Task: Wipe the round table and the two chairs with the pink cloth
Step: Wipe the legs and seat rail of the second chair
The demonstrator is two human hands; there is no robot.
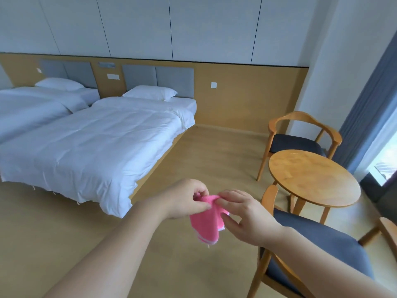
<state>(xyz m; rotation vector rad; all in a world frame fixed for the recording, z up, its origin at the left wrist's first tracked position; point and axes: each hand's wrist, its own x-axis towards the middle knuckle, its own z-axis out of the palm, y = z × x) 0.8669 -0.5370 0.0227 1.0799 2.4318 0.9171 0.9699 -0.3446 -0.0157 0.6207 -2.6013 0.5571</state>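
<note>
Pink cloth [206, 222], soft, light and limp, is pinched at its upper edge by left hand [186, 198] and right hand [245, 216].

Pretty bright, soft daylight pouring in from the window [384, 166] on the right, which is blown out. Wide-angle bends the edges; slightly soft overall.

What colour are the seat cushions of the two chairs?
Dark grey-blue on both chairs, best seen in the head view.
</note>
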